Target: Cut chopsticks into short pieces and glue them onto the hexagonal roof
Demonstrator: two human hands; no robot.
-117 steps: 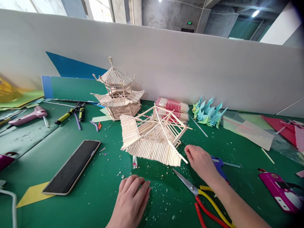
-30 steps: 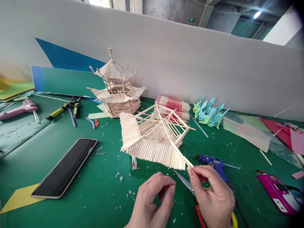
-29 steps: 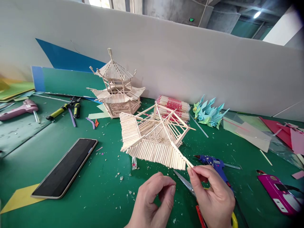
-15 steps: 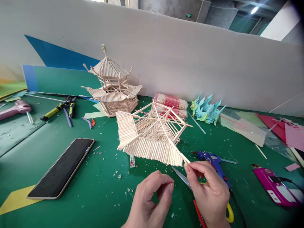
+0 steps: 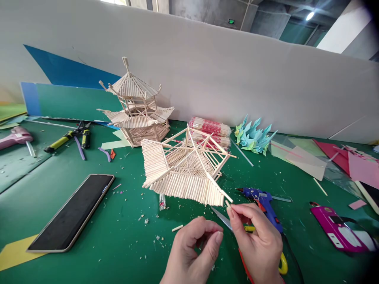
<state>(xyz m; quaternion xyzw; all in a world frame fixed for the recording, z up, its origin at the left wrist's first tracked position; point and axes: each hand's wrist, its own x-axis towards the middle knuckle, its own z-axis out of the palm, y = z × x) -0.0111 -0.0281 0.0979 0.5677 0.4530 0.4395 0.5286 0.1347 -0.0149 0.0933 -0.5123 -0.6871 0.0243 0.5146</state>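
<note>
A roof frame of wooden sticks (image 5: 183, 173) lies on the green table (image 5: 124, 244). My right hand (image 5: 257, 240) is closed in a pinch on a short stick piece (image 5: 227, 204), just off the roof's near right corner. Beside it, my left hand (image 5: 192, 252) is curled with thumb against fingers, and nothing shows in it. A small stick offcut (image 5: 177, 228) lies on the table to the left of that hand. Scissors (image 5: 220, 216) with red and yellow handles lie under my right hand.
A finished stick pagoda (image 5: 134, 110) stands behind the roof. A wrapped stick bundle (image 5: 210, 128) and paper cranes (image 5: 253, 136) are near the white wall. Also here: a blue glue gun (image 5: 262, 199), phone (image 5: 71, 213), pliers (image 5: 65, 138), pink glue gun (image 5: 16, 136), pink case (image 5: 340, 232) and wood crumbs.
My right hand held the tip of the roof's corner stick; now it holds a short piece apart from it. A small offcut has appeared on the table. The view has shifted slightly.
</note>
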